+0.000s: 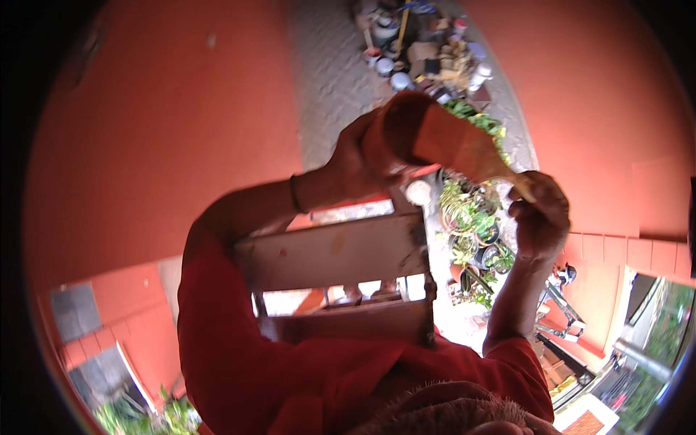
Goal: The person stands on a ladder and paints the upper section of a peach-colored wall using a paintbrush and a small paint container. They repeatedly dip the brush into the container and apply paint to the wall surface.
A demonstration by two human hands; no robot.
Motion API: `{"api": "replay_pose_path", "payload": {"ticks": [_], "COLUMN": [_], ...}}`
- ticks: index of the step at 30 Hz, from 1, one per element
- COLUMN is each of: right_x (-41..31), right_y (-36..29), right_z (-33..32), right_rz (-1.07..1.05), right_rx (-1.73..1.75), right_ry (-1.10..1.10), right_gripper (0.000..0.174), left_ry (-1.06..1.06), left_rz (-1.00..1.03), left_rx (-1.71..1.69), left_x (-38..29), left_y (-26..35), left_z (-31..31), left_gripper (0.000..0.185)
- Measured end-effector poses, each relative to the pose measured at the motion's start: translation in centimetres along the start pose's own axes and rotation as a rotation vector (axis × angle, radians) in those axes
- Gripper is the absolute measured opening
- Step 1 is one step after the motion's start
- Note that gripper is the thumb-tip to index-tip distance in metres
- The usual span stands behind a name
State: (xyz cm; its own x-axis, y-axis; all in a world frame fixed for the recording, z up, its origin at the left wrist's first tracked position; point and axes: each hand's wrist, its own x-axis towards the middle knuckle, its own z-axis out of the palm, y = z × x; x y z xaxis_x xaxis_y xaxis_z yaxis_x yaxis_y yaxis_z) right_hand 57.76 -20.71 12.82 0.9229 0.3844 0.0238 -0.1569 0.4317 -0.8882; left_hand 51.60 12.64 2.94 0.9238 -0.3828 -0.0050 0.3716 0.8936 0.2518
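My left hand [353, 155] grips a small, round paint container [380, 133], tilted with its dark opening turned towards the right. In my right hand [544, 212] is the pale handle of a broad, flat paintbrush [462, 144]. The brush's wide end is orange-red and overlaps the container's mouth; whether it touches the rim inside is hard to tell. Both hands are raised in front of me, above a worn wooden ladder [337, 250] whose broad steps stand close to my chest.
Orange-red walls rise at the left [163, 119] and right [587, 109]. Potted plants [467, 217] line the ground below. Farther off lies a pile of buckets, boxes and tools [429, 54]. Another person in a cap [566, 273] is at the lower right, beside a metal frame [568, 315].
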Motion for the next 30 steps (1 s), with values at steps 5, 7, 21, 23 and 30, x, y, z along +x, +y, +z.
{"api": "replay_pose_path", "payload": {"ticks": [5,7,21,23,30], "right_x": [-1.3,-0.6,8.4,13.1,25.0], "right_y": [0.0,0.8,-9.0,-12.7,-26.4], "right_z": [1.0,1.8,-2.1,-7.3,-12.0], "right_rz": [0.245,0.272,-0.542,-0.682,-1.087], "right_rx": [-0.142,-0.029,-0.162,-0.176,-0.143], "right_ry": [-0.18,-0.273,0.365,0.322,0.469], "right_gripper": [0.037,0.034,0.024,0.026,0.021], "left_ry": [-0.025,-0.02,-0.148,-0.158,-0.11], "left_rz": [0.178,0.241,-0.161,-0.156,-0.187], "left_rx": [0.212,0.419,-0.137,-0.135,-0.13], "left_x": [-0.1,-0.3,-0.1,-0.2,-0.1], "left_y": [-0.9,-0.9,0.8,0.7,0.9], "left_z": [3.9,4.8,1.7,1.5,2.4], "left_gripper": [0.05,0.051,0.063,0.063,0.062]}}
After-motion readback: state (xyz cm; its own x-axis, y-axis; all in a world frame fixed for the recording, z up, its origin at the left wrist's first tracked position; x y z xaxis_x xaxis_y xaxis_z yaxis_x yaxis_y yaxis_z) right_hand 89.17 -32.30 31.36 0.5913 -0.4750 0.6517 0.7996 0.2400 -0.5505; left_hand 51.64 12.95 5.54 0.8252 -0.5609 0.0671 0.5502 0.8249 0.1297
